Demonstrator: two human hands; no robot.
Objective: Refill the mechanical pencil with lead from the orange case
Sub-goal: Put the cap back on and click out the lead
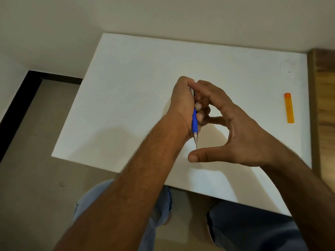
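Observation:
My left hand [183,104] is closed around a mechanical pencil [194,122] with a blue grip, its metal tip pointing down toward me above the white table [137,78]. My right hand [233,124] is beside it, fingers reaching to the pencil's upper end near my left thumb, thumb spread wide below the tip. Whether those fingertips pinch anything is hidden. The orange lead case [289,108] lies flat on the table at the far right, apart from both hands.
A wooden surface [324,98] borders the table's right edge. Beige floor [36,169] with a dark baseboard lies to the left. My knees in blue trousers [244,229] sit under the table's near edge.

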